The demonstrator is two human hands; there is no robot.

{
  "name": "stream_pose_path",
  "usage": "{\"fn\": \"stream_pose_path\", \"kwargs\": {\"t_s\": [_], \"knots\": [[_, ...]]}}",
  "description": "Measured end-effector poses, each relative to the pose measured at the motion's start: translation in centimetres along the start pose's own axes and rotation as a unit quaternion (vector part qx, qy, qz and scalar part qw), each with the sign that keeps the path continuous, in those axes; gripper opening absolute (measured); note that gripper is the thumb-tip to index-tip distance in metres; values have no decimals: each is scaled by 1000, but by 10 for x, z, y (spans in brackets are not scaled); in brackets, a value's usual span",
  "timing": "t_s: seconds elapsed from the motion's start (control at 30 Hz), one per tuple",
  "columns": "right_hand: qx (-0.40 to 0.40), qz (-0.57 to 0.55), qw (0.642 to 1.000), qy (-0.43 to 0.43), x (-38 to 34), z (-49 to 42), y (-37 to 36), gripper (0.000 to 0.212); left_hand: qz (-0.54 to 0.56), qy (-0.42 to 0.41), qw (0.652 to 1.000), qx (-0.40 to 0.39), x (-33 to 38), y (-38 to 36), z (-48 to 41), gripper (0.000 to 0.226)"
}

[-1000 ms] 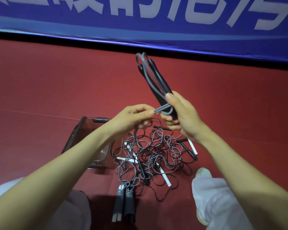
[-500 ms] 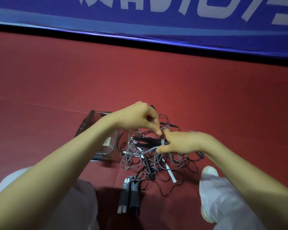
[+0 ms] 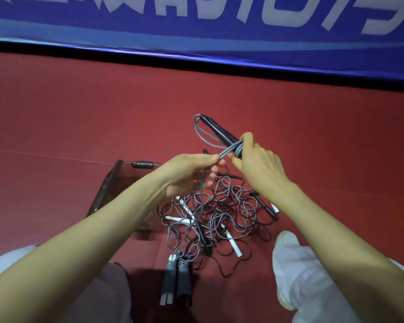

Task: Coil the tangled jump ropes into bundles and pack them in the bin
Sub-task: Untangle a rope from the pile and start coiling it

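My right hand (image 3: 257, 166) grips a bundled jump rope (image 3: 216, 132) with black handles and grey cord, held up above the pile and pointing to the upper left. My left hand (image 3: 189, 173) pinches the loose grey cord end where it meets the bundle; more cord hangs down from this hand. Below them a tangle of grey and black jump ropes (image 3: 217, 215) with white and black handles lies on the red floor. A dark see-through bin (image 3: 117, 180) stands to the left of the tangle, partly hidden by my left forearm.
A coiled bundle with grey and black handles (image 3: 176, 280) lies near me in front of the tangle. My knees and a white shoe (image 3: 287, 243) frame the pile. A blue banner (image 3: 196, 31) runs along the back of the red floor.
Both hands rose again from low over the tangle, and the black-handled bundle now points up and to the left. The left hand still pinches the grey cord end.
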State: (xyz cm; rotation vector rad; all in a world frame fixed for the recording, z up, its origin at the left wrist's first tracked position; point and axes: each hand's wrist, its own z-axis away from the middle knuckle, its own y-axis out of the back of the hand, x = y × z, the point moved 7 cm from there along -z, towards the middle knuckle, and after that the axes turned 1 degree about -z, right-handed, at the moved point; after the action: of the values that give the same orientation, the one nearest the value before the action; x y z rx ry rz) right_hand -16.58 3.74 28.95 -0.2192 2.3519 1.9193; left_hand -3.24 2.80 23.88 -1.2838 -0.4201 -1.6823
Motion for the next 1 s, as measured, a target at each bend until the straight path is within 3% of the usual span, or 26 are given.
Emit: {"fn": "stream_pose_path", "kwargs": {"t_s": [0.1,0.13,0.17,0.23,0.27,0.3,0.33,0.43,0.5,0.57,0.7,0.83,1.0], "knots": [[-10,-77,997,-18,0,3,1,36,-97,-128,984,75,18,7,3,9],[-6,-75,997,-22,0,2,2,36,-188,-211,950,132,31,12,9,9],[-5,-57,998,-26,0,2,2,37,-291,-303,887,193,46,12,19,8],[-12,-1,999,-30,0,0,-1,40,-411,-446,758,241,66,-1,39,7],[-15,17,999,-32,0,-1,-3,41,-418,-474,737,241,68,-5,44,9],[-15,22,999,-37,1,-1,-4,41,-401,-468,752,233,67,-7,45,11],[-12,14,999,-42,2,-2,-4,40,-364,-432,794,226,62,-4,40,15],[-27,-96,994,-44,2,-2,-1,34,-149,-231,946,171,31,13,14,17],[-56,-189,980,-27,-4,0,-2,28,-46,-130,982,128,13,15,2,13],[-79,-253,964,-9,-7,2,-4,23,-16,-94,991,96,5,15,-5,11],[-151,-317,936,14,-5,4,-8,29,-38,-115,992,46,10,11,-7,7],[-159,-390,906,26,-13,9,-6,31,-83,-122,989,11,8,9,-8,28],[-133,-597,787,-80,-14,11,-9,33,-283,-132,949,46,13,6,0,61]]}}
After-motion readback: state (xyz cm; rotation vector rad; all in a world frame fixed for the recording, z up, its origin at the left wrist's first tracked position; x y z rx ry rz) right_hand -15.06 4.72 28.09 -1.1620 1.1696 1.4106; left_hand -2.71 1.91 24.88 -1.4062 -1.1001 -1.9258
